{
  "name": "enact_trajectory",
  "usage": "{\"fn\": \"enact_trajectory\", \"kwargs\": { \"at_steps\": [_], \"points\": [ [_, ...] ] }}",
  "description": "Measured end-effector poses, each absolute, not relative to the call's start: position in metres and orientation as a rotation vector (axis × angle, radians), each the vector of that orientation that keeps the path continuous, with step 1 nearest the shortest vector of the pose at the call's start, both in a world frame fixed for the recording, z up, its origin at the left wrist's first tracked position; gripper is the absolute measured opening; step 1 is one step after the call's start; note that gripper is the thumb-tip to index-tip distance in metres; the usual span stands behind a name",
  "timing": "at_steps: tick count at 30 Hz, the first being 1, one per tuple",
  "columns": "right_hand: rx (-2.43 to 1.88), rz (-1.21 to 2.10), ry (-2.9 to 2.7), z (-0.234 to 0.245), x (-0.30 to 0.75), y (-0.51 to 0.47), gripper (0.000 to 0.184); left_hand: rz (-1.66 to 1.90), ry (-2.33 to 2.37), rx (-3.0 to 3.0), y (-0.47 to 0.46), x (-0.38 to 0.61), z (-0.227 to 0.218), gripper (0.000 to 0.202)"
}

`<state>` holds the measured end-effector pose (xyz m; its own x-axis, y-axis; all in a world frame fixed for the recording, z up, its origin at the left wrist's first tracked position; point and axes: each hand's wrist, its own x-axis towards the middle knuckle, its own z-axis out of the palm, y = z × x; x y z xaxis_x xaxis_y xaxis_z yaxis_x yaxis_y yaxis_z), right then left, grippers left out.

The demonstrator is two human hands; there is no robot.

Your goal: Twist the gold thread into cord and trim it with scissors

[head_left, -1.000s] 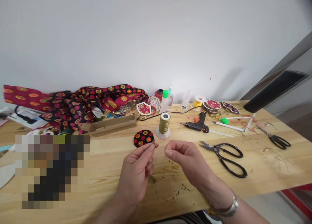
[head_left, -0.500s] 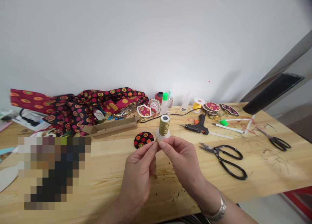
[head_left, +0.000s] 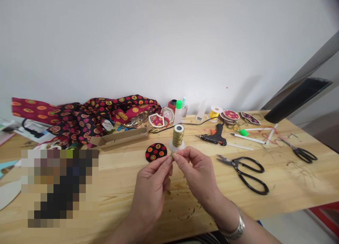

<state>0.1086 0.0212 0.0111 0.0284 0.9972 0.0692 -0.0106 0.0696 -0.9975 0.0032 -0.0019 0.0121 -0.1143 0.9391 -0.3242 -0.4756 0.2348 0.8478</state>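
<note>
My left hand [head_left: 153,185] and my right hand [head_left: 197,173] meet over the wooden table [head_left: 278,187], fingertips pinched together on a short bit of gold thread [head_left: 171,154]. Just behind the fingertips stands a spool of gold thread [head_left: 178,135] on a white base. A round black fabric disc [head_left: 156,151] with red and yellow dots lies left of the spool. My right wrist wears a metal watch.
Large black scissors [head_left: 245,173] lie right of my hands, a black glue gun [head_left: 215,136] behind them, smaller scissors [head_left: 300,152] far right. Patterned red-black cloth [head_left: 79,118] is heaped at the back left beside a cardboard box [head_left: 119,138]. Bottles [head_left: 179,111] stand at the wall. Thread scraps litter the table.
My right hand moved left and joined my left hand's fingertips; a second ago they were apart. Both hands rose slightly toward the spool.
</note>
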Motion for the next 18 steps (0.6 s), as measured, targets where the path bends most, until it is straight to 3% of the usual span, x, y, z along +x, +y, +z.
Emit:
{"fn": "enact_trajectory", "kwargs": {
  "at_steps": [4, 12, 18],
  "points": [
    [-1.147, 1.202, -1.204, 0.007, 0.114, 0.024, 0.015, 1.313, 1.116, 0.561, -0.002, 0.003, 0.012, 0.014],
    [-0.903, 1.798, -1.075, 0.006, 0.133, 0.034, 0.024, 1.289, 1.114, 0.586, -0.003, 0.004, 0.017, 0.016],
    [-0.847, 1.814, -1.047, 0.003, 0.137, 0.032, 0.024, 1.269, 1.095, 0.581, -0.006, 0.004, 0.017, 0.015]
  ]
}}
